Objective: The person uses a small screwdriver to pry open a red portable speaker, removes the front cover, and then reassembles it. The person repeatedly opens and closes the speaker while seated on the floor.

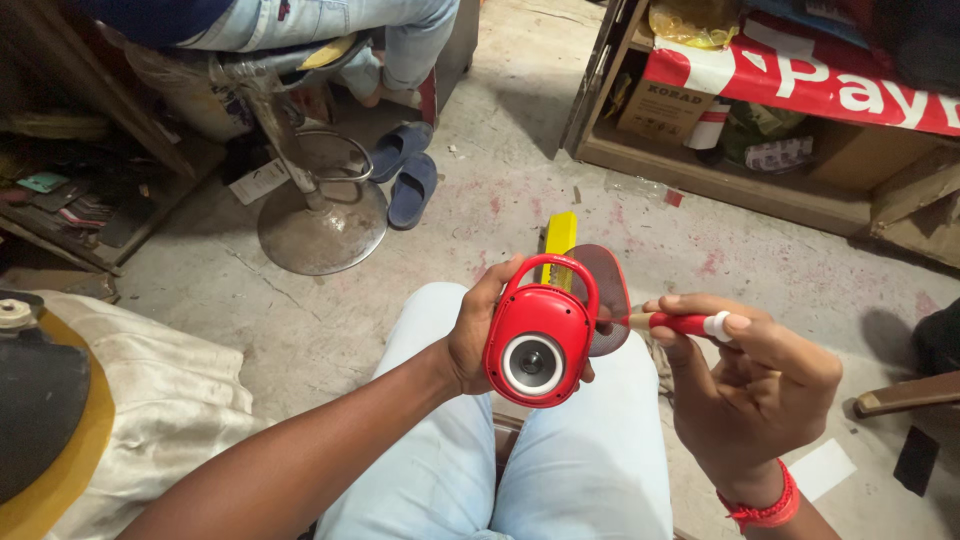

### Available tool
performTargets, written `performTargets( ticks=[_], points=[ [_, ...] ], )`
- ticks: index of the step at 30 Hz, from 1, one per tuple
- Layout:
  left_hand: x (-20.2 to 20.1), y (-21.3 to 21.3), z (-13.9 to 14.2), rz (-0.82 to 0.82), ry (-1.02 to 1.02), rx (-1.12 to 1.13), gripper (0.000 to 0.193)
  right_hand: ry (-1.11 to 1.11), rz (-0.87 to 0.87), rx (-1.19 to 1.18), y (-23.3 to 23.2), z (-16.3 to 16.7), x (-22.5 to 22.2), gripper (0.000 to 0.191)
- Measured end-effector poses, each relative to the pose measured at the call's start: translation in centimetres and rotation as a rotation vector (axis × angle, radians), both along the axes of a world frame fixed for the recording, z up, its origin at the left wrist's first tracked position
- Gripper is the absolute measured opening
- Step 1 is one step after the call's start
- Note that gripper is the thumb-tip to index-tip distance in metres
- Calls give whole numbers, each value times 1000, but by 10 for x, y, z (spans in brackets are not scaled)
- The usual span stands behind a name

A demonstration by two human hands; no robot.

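My left hand (pixel 478 325) grips a small red gadget (pixel 540 335) with a carry loop on top and a round silver-ringed dark centre, held upright over my lap. A thin round reddish cover (pixel 603 297) stands out behind its right side. My right hand (pixel 755 385) pinches a slim red-handled tool with a white collar (pixel 690 324), its tip pointing left and touching the gadget's right edge near the cover. A red band sits on my right wrist.
My knees in light jeans (pixel 520 470) are below the hands. A yellow object (pixel 559 235) lies on the concrete floor beyond. Another person sits on a metal stool (pixel 318 215) at upper left, blue slippers (pixel 405 170) beside it. Wooden shelving (pixel 700 180) at upper right, a cloth-covered machine (pixel 60 420) at left.
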State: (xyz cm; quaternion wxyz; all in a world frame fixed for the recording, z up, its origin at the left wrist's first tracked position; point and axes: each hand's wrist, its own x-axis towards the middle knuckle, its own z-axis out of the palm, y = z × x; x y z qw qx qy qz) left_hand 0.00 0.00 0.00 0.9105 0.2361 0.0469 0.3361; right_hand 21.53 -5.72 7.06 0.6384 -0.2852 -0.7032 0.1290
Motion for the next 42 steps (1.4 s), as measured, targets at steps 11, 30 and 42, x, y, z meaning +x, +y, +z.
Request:
performTargets(
  ticks=[11,30,42],
  points=[
    [4,-1,6,15,8,-35,86,-151,4,54,2,-7,6,50],
    [7,-4,10,10,20,40,80,-287,146,29,1,8,9,36],
    [15,-8,7,58,-9,-18,81,-282,109,71,0,20,7,32]
  ],
)
